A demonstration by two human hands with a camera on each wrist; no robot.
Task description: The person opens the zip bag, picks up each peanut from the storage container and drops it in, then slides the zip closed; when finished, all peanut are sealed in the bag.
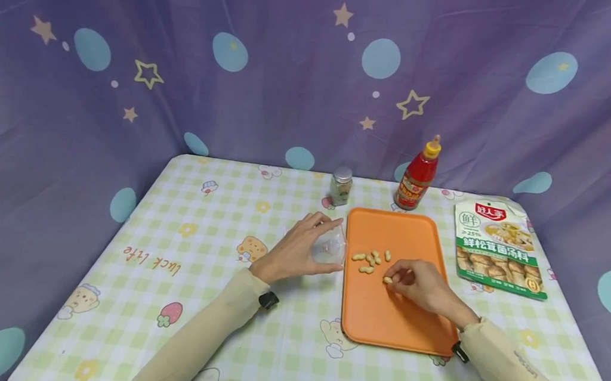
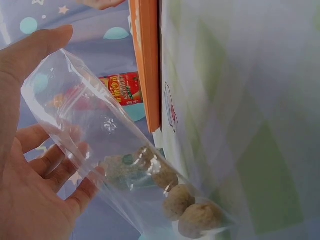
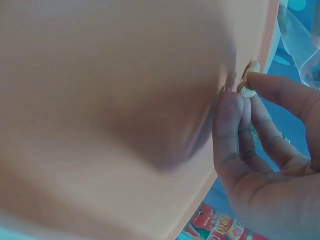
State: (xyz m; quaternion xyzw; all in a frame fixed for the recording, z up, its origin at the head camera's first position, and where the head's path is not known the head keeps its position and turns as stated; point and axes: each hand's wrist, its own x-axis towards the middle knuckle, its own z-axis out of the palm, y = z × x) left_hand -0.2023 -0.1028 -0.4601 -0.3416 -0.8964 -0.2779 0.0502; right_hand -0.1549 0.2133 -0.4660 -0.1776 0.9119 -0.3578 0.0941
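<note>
Over the orange tray [image 1: 381, 322], the right hand [image 1: 419, 285] pinches 1 peanut [image 1: 387, 280]; beside the tray, the left hand [image 1: 297, 248] grips a clear container [image 1: 329, 248].

In the head view we observe even, diffuse, moderately bright lighting, with the tablecloth [image 1: 216, 225] rendered pale and the curtain [image 1: 290, 111] darker. In the left wrist view we record dimmer, greyer exposure, sharp white glare on the clear plastic [image 2: 110, 125] and softened tablecloth detail at close range. In the right wrist view we note a broad, soft-edged shadow across the tray [image 3: 75, 90] beside the right hand [image 3: 275, 200], a washed-out, blurred tray surface and a bluish cast.
</note>
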